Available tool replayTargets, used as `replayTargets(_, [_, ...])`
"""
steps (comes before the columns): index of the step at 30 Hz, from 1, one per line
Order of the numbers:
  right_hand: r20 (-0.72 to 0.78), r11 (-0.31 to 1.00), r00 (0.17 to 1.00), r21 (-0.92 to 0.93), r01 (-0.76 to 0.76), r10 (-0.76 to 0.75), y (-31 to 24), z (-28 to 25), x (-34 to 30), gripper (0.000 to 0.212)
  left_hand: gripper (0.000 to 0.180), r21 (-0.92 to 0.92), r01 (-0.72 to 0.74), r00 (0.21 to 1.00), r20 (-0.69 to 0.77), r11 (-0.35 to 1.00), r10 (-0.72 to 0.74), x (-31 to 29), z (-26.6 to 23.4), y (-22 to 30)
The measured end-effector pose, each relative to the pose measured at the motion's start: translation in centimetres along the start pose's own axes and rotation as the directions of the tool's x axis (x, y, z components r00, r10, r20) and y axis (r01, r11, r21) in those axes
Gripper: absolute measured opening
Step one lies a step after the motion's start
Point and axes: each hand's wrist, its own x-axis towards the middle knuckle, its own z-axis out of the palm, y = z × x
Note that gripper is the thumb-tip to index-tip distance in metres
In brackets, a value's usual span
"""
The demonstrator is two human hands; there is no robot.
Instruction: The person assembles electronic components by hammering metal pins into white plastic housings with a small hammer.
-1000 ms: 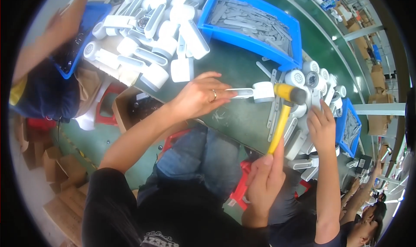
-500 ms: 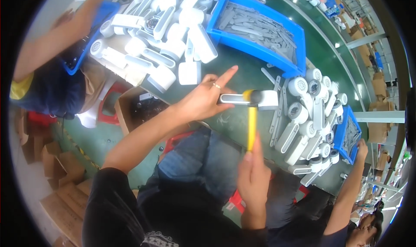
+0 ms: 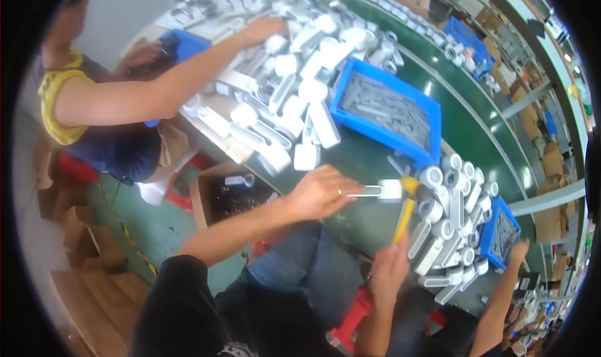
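My left hand (image 3: 322, 194) is closed around the handle end of a white part shaped like a handheld shower head (image 3: 390, 190), with a grey strip along its handle. The part is held level over the green table, its block-like head pointing right. My right hand (image 3: 389, 266) grips the yellow handle of a small hammer (image 3: 404, 219). The hammer's head sits just right of the white part's head; whether the two touch I cannot tell. Close by on the right lies a pile of similar white parts (image 3: 443, 230).
A blue bin (image 3: 383, 133) of grey strips stands behind my hands, a smaller blue bin (image 3: 501, 232) at right. Another heap of white parts (image 3: 282, 100) covers the far left. A co-worker's arm (image 3: 181, 81) reaches into it; another person's arm (image 3: 498, 300) is at right. A cardboard box (image 3: 219, 200) stands below the table's left edge.
The view has shifted. The hammer has gone from over the part's grey handle to beyond its white head. My left index finger has curled in. The left co-worker's arm now reaches into the heap.
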Motion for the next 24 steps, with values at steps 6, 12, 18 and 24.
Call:
replayTargets(6, [-0.030,0.936,0.992,0.336,-0.104,0.121,3.8,0.6,2.9,0.053,0.038,0.233,0.319,0.882,-0.428,0.919,-0.198,5.7,-11.3,-1.4])
replayTargets(12, [0.004,0.913,0.989,0.383,-0.136,0.146,3.7,0.6,2.7,0.054,0.039,0.422,0.632,0.713,-0.645,0.650,-0.275,15.1,-18.1,-16.0])
replayTargets(18, [-0.031,0.900,0.992,0.425,-0.094,0.119,6.2,0.3,1.9,0.054,0.055,0.529,0.663,0.730,-0.298,0.530,-0.616,17.2,-17.8,-23.2])
replayTargets(24, [-0.095,0.943,0.990,0.308,0.125,-0.101,6.9,0.4,1.2,0.054,0.029,0.488,0.040,0.999,-0.024,0.872,-0.032,21.3,-7.8,-13.5])
